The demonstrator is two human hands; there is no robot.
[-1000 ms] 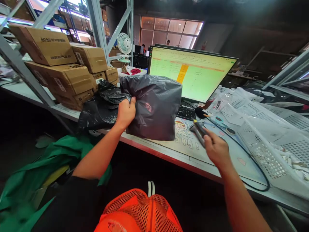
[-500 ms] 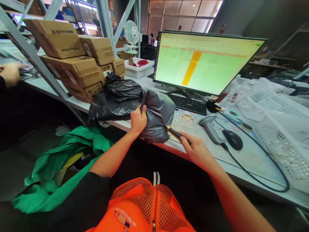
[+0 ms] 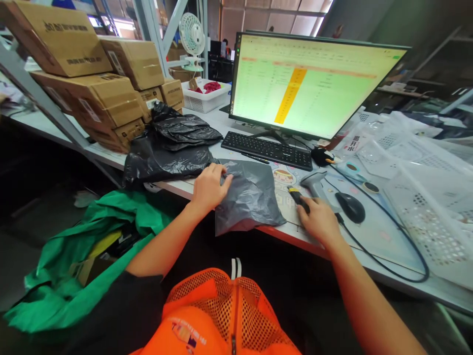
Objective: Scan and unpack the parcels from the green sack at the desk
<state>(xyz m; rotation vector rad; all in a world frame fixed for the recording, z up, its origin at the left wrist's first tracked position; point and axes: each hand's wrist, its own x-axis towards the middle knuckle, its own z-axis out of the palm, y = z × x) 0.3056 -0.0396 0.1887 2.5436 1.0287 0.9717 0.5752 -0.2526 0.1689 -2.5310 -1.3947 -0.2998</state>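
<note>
A grey plastic mailer bag (image 3: 254, 197) lies flat at the desk's front edge, its lower part hanging over. My left hand (image 3: 209, 187) rests on its left end with the fingers closed on the plastic. My right hand (image 3: 318, 219) sits on the desk to the right of the bag, closed round a small black and yellow cutter (image 3: 295, 196) that points toward the bag. A grey barcode scanner (image 3: 314, 180) lies just beyond that hand.
Crumpled black bags (image 3: 173, 143) are heaped left of the grey one, beside stacked cardboard boxes (image 3: 96, 98). Keyboard (image 3: 268, 150), monitor (image 3: 314, 84) and mouse (image 3: 350, 207) with its cable stand behind. White mesh baskets (image 3: 424, 197) fill the right. A green sack (image 3: 74, 256) lies on the floor.
The grey bag, held upright a second ago, has come down and now lies flat. My right hand with the cutter went to the bag, then drew back to the desk by the scanner.
</note>
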